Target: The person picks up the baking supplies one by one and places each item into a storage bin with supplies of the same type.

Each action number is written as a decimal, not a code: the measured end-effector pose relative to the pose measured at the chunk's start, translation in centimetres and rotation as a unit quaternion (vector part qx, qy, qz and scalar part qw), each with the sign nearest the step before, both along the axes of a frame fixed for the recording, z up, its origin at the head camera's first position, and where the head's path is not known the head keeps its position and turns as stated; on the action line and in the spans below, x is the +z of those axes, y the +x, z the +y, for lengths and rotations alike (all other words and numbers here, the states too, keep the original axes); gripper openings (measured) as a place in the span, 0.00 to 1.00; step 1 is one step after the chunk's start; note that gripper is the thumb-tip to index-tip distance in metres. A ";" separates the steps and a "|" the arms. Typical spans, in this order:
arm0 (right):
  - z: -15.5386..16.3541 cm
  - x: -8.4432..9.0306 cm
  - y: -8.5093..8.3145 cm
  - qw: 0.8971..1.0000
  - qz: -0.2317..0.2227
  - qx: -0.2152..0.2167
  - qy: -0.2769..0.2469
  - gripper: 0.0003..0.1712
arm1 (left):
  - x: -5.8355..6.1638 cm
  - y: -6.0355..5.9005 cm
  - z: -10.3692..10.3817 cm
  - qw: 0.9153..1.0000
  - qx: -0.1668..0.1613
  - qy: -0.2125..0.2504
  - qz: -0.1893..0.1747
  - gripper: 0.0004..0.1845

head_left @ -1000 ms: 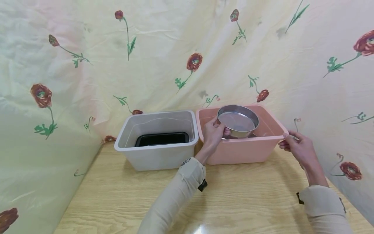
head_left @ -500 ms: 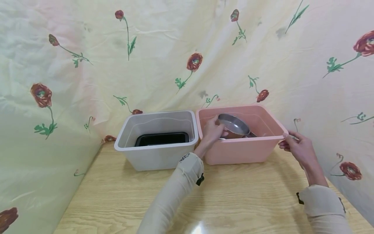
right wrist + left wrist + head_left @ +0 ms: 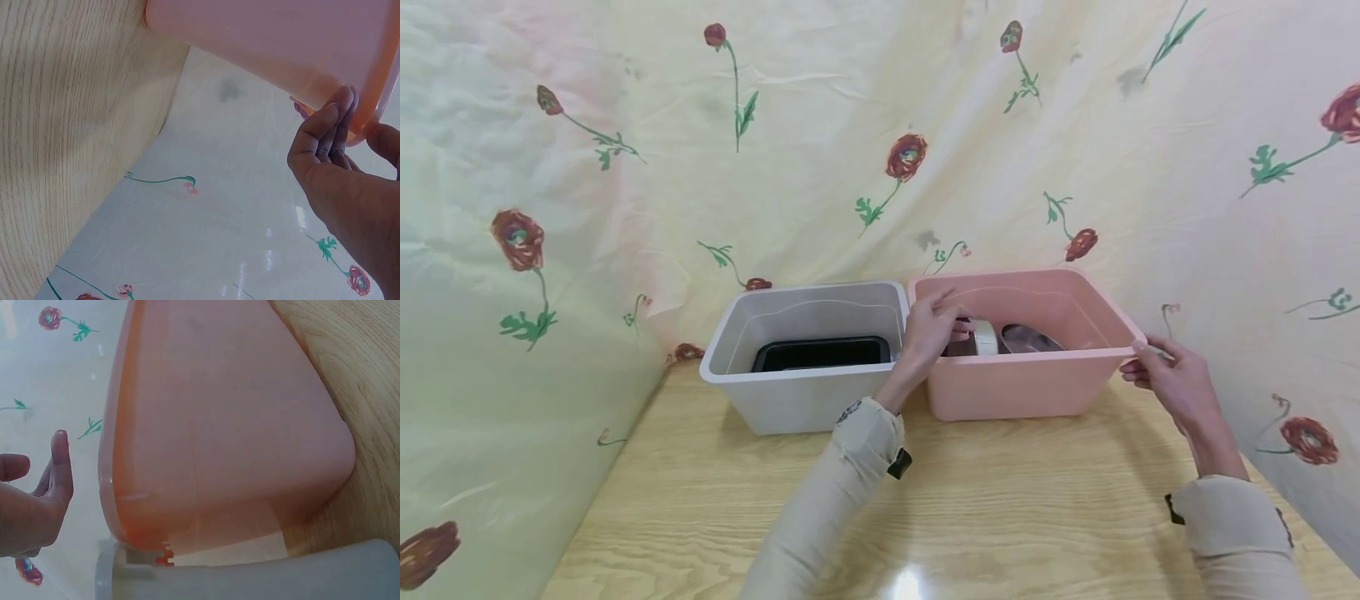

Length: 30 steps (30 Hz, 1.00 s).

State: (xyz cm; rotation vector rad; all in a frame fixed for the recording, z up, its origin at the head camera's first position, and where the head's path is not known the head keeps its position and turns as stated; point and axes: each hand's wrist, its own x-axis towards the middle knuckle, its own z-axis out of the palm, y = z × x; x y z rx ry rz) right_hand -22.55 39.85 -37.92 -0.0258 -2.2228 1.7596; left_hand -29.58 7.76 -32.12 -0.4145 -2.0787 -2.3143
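My left hand (image 3: 931, 329) is over the left end of the pink bin (image 3: 1011, 387). In the left wrist view its fingers (image 3: 60, 465) are extended and apart from the thumb, with nothing held. Just beside it in the bin is a round metal sieve (image 3: 987, 337), tipped on its side and partly hidden by the hand and the front wall. A dark, shiny round metal piece (image 3: 1028, 338) lies to its right; its kind is unclear. My right hand (image 3: 1172, 375) grips the bin's front right corner, thumb on the rim (image 3: 369, 128) and fingers underneath.
A light grey bin (image 3: 808, 404) stands against the pink one's left side, with a black rectangular tray (image 3: 820, 354) inside. Both stand on a wooden table (image 3: 1000, 500). Flowered cloth (image 3: 805, 183) hangs behind and at the sides.
My left hand has lowered the sieve into the pink bin, where it tipped over, and has let go, moving slightly left. The right hand has kept its grip on the corner.
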 end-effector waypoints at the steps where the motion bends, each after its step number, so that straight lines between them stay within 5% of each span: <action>1: 0.0 0.0 0.0 1.000 -0.001 -0.001 0.003 0.36 | 0.0 0.0 -0.2 1.000 0.001 0.003 -0.001 0.24; 11: 0.1 -0.4 -0.2 1.000 0.011 0.007 -0.028 0.34 | -0.4 0.8 -2.8 0.999 0.003 0.012 0.031 0.23; 21: 0.1 -0.4 -0.2 1.000 0.007 0.005 -0.023 0.37 | -1.3 2.3 -5.4 0.995 0.026 -0.043 0.088 0.23; 30: 0.1 -0.8 -0.1 0.997 0.023 0.026 -0.073 0.23 | -2.6 3.7 -7.0 0.995 0.004 -0.013 0.098 0.24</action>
